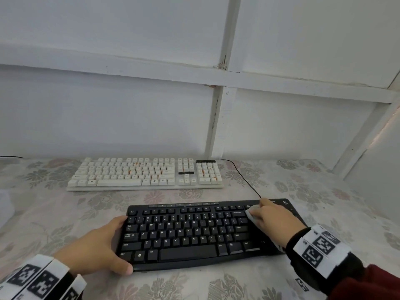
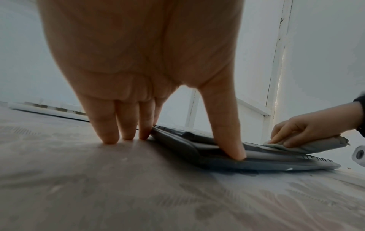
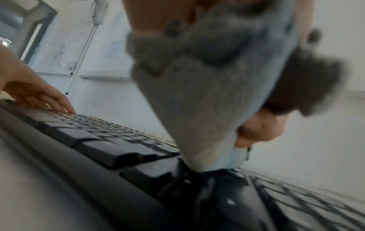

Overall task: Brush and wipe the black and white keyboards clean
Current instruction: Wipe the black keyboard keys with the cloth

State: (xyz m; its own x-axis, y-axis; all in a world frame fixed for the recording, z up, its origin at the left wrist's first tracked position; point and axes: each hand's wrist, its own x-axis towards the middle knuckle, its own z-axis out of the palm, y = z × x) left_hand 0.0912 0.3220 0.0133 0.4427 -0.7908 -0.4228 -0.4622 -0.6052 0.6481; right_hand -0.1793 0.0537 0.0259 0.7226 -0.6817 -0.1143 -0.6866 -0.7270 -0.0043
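The black keyboard (image 1: 190, 230) lies near me on the floral tablecloth, with the white keyboard (image 1: 145, 173) behind it by the wall. My left hand (image 1: 104, 243) braces the black keyboard's left end. Its straight fingers (image 2: 108, 132) touch the table and its thumb (image 2: 231, 140) presses the front corner. My right hand (image 1: 275, 219) grips a grey cloth (image 1: 251, 215) and presses it on the keys at the upper right. In the right wrist view the cloth (image 3: 197, 101) hangs bunched from the hand onto the black keyboard (image 3: 118, 150). The keys under that hand are hidden.
The white keyboard's black cable (image 1: 244, 178) runs from its right end down to the black keyboard's back edge. A white panelled wall (image 1: 129, 105) stands right behind the table. Something pale (image 1: 4, 204) sits at the far left edge. Tablecloth (image 1: 216, 284) shows in front.
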